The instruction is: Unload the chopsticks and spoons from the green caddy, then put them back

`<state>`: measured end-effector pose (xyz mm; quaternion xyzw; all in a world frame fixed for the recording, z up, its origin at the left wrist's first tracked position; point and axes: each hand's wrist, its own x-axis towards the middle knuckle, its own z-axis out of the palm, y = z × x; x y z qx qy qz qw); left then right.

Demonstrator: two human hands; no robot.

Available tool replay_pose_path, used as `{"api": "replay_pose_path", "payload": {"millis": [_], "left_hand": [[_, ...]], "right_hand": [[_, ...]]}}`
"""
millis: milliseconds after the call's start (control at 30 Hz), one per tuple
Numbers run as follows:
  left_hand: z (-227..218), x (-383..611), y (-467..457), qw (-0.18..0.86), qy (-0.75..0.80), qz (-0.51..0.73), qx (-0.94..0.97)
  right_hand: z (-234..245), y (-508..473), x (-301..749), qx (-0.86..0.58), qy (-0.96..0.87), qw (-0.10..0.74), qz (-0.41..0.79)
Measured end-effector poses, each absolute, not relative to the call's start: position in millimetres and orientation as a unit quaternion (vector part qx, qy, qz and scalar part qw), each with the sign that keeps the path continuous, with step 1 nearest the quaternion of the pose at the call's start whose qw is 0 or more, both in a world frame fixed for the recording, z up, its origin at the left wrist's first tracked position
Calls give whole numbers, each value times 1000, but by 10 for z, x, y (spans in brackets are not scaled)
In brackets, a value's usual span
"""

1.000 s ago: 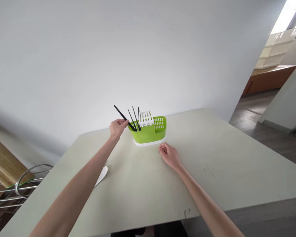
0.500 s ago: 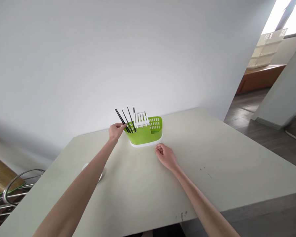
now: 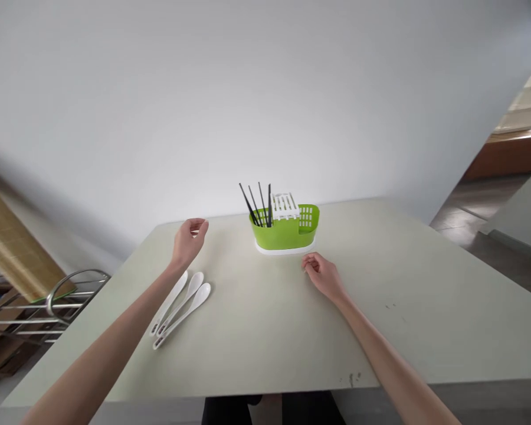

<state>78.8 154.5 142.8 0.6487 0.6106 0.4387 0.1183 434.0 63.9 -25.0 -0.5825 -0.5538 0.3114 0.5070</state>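
Observation:
My left hand is raised over the left part of the table, apart from everything, its fingers loosely curved with a gap by the thumb and nothing held. Below it lie several white spoons, partly hidden by my left forearm. A green basket with a white base and a white slatted piece stands near the wall. Black chopsticks lean upright in its left compartment. My right hand rests on the table just in front of the basket's right end, fingers curled in with nothing visible in them.
The pale table stands against a white wall. At the left are a metal rack and a tilted wooden board. Dark scuffs mark the front edge.
My left hand has let go of the chopsticks and drawn back left from the basket. The view has turned left, bringing the spoons out from behind my forearm. My right hand stays by the basket.

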Motion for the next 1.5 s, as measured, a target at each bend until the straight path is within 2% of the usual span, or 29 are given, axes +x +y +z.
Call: {"api": "replay_pose_path", "payload": {"millis": [133, 300, 500, 733, 800, 900, 1000, 1233, 1333, 1500], "left_hand": [[1425, 72, 1065, 80, 644, 343, 679], [1116, -490, 526, 107, 674, 225, 696], [751, -631, 258, 155, 701, 135, 682], [742, -747, 360, 132, 729, 88, 666], [800, -780, 358, 129, 733, 124, 656], [918, -675, 293, 127, 699, 262, 653], [1041, -317, 194, 193, 614, 347, 682], [1257, 773, 26, 350, 478, 347, 726], [1284, 960, 3, 382, 457, 365, 715], [1261, 959, -31, 390, 470, 403, 681]], "right_hand": [[-309, 600, 4378, -591, -555, 496, 309], [-360, 548, 4419, -604, -554, 488, 300], [-373, 500, 4409, -619, -559, 474, 281], [-333, 477, 4367, -646, -557, 453, 259], [-302, 424, 4323, -647, -565, 446, 252], [-171, 267, 4144, -613, -630, 419, 228], [118, 82, 3804, -552, -690, 400, 245], [1000, -83, 3113, -446, -706, 421, 353], [1188, -90, 3063, -422, -718, 434, 344], [1358, -138, 3096, -362, -710, 449, 405]]}}
